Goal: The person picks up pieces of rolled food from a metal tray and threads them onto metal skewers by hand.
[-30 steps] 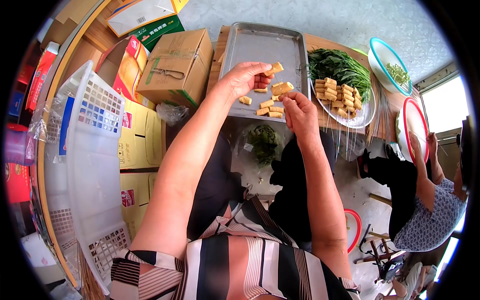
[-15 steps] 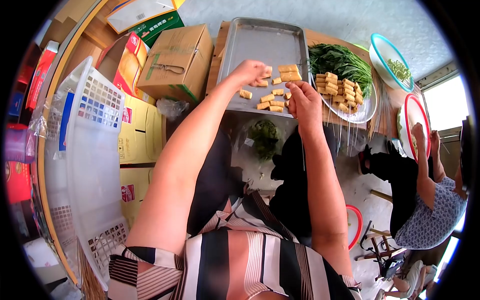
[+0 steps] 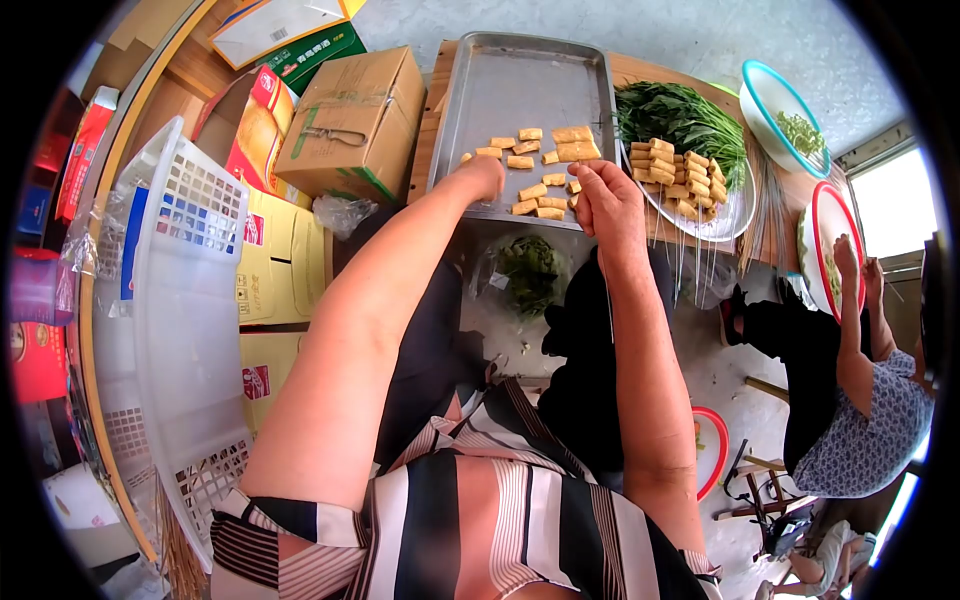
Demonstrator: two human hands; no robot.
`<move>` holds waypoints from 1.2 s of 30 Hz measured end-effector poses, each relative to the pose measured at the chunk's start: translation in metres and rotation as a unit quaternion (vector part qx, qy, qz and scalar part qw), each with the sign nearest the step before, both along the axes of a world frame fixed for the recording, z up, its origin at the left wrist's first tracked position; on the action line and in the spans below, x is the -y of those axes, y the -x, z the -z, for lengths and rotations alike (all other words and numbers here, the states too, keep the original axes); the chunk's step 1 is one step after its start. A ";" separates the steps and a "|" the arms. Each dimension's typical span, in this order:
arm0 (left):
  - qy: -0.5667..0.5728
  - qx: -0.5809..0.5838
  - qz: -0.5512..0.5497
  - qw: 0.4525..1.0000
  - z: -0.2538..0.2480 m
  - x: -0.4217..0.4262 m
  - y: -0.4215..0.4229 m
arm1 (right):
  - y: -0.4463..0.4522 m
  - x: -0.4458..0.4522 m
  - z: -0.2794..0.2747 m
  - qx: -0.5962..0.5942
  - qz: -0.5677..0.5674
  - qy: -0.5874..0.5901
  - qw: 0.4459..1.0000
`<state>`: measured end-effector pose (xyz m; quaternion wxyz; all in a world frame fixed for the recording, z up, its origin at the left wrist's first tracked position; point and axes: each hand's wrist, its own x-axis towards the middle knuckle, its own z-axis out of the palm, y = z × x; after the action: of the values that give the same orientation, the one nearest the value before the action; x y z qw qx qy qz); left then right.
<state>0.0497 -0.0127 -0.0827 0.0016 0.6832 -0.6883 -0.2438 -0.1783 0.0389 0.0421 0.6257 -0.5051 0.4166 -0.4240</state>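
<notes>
Pale brown rolls, likely tofu skin, lie on a metal tray [image 3: 520,75]. My left hand [image 3: 480,180] is at the tray's near left side, fingers curled in and mostly hidden, close to a small roll [image 3: 489,152]. What it holds, if anything, is out of sight. My right hand [image 3: 608,200] is closed in a pinch at the tray's near right corner. A thin skewer [image 3: 608,305] runs down from it along my wrist. Just beyond its fingertips lie larger rolls [image 3: 577,151]. Several cut rolls [image 3: 551,202] sit between my hands.
Right of the tray, skewered rolls [image 3: 687,185] are piled on a white plate [image 3: 735,225], beside leafy greens [image 3: 690,120] and loose skewers [image 3: 775,215]. A blue-rimmed bowl [image 3: 770,100] stands farther right. Another person [image 3: 860,400] works there. Cardboard boxes [image 3: 350,120] and a white crate [image 3: 185,320] stand left.
My left hand has moved left and toward me, away from the middle of the tray, uncovering several rolls. My right hand has stayed nearly in place with the skewer.
</notes>
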 end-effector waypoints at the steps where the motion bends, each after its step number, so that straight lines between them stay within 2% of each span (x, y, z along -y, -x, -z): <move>1: 0.010 -0.036 -0.017 0.999 -0.006 -0.001 0.001 | 0.000 0.000 0.000 0.000 0.000 0.000 1.000; 5: 0.008 -0.058 -0.045 0.997 -0.014 0.004 0.000 | 0.000 -0.001 0.000 -0.011 0.001 0.000 1.000; 7: 0.194 -0.083 -0.067 0.975 -0.020 0.006 0.006 | -0.001 0.000 0.000 -0.011 0.001 0.000 1.000; 8: 0.195 -0.083 -0.065 0.975 -0.027 0.007 0.010 | -0.001 0.000 0.000 -0.013 -0.001 -0.003 1.000; 10: 0.270 -0.213 -0.133 0.930 -0.047 0.009 0.018 | -0.002 0.000 0.000 -0.015 0.000 -0.005 1.000; 11: 0.270 -0.214 -0.132 0.930 -0.053 0.008 0.021 | -0.002 -0.001 -0.001 -0.018 -0.002 -0.005 1.000; 13: 0.210 -0.456 -0.210 0.839 -0.066 0.004 0.025 | -0.002 -0.003 -0.002 -0.023 -0.003 -0.004 1.000; 14: 0.146 -0.545 -0.215 0.797 -0.079 -0.002 0.027 | -0.003 -0.003 -0.002 -0.023 -0.007 -0.005 1.000; 15: 0.147 -0.546 -0.214 0.796 -0.082 -0.003 0.026 | -0.003 -0.004 -0.002 -0.024 -0.011 -0.007 1.000; 17: 0.083 -0.672 -0.243 0.695 -0.084 -0.004 0.024 | -0.004 -0.004 0.000 -0.024 -0.021 -0.008 0.999; 18: 0.084 -0.672 -0.243 0.695 -0.085 -0.004 0.022 | -0.004 -0.004 0.000 -0.023 -0.031 -0.011 0.999; 20: 0.051 -0.740 -0.223 0.632 -0.087 -0.005 0.018 | -0.006 -0.005 0.000 -0.042 -0.033 -0.003 0.999; 24: 0.036 -0.750 -0.212 0.625 -0.090 -0.007 0.016 | -0.008 -0.007 -0.002 -0.077 -0.035 0.008 0.996; 36: 0.064 -0.735 -0.236 0.632 -0.093 -0.008 0.019 | -0.009 -0.006 0.001 -0.077 -0.039 0.002 0.996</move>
<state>0.0308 -0.0044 0.0102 0.6083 0.4152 -0.2885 -0.6118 -0.1697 0.0453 0.0410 0.6070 -0.5529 0.4428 -0.3603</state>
